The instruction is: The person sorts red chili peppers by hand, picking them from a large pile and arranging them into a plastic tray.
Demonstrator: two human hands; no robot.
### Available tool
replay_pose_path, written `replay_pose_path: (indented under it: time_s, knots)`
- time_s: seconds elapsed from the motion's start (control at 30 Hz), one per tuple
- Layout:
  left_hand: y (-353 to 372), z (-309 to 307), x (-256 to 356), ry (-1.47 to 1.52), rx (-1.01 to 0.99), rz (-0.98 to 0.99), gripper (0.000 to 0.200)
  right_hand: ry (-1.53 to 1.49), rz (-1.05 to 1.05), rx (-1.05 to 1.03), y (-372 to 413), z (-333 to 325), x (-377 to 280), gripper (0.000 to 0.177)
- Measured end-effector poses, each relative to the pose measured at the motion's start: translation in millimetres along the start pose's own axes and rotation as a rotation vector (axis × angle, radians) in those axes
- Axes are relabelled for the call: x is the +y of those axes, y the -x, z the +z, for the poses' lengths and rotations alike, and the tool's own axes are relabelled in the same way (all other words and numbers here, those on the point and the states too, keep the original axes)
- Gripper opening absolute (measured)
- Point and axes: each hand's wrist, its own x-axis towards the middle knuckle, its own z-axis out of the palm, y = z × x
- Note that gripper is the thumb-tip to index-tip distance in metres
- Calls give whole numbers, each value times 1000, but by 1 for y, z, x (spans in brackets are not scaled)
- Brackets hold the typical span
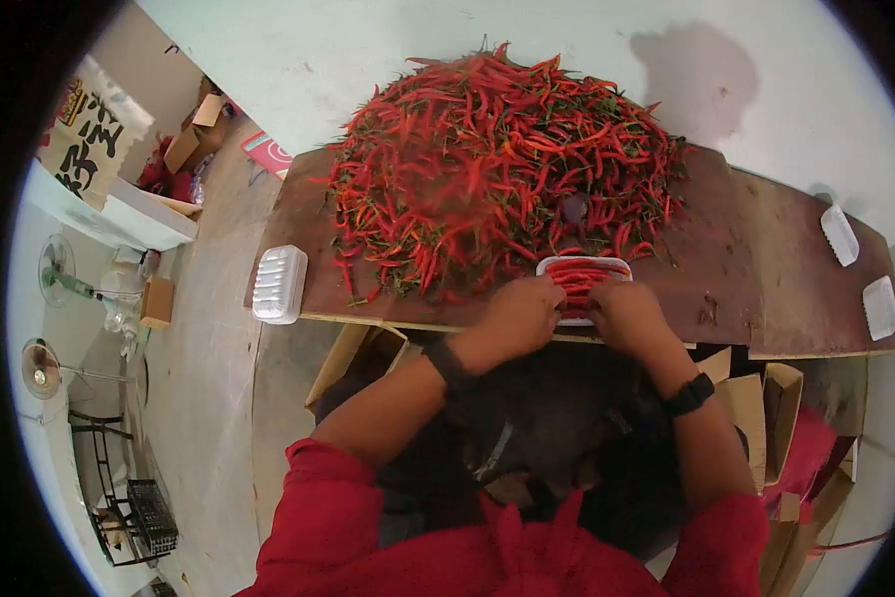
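Note:
A white foam tray (623,263) sits at the table's front edge, with red chili peppers (579,274) lying side by side across it. Over its left side is my left hand (523,314), fingers closed at the ends of the peppers. My right hand (627,312) is bent over the right side, also closed on peppers. Fingertips of both hands are partly hidden behind the knuckles. Just beyond the tray rises a large heap of red chilies with green stems (497,159), spread over the brown table (711,239).
A stack of white foam trays (279,285) stands at the table's left corner. Two single trays lie at the right, one farther back (840,235) and one nearer (880,307). Open cardboard boxes (746,408) are below the table. Fans (57,271) stand on the left.

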Motion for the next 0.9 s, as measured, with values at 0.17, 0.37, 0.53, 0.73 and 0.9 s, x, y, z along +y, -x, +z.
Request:
replay_pose_path:
  time_s: [0.17,0.37,0.53,0.73,0.9]
  knots:
    - [-4,-22,-19,-119,164,73,14,-9,18,-34,2,-13,-5,10]
    - [-3,-71,-62,-251,478,-79,17,-157,119,201,2,-31,9,12]
    - [5,-67,-81,-377,450,-204,22,-179,150,244,6,-42,12,12]
    - [6,-69,-75,-364,370,-259,27,-178,110,212,8,-33,5,12]
    - [11,-82,-63,-76,472,-234,35,-232,68,178,2,-31,-11,12]
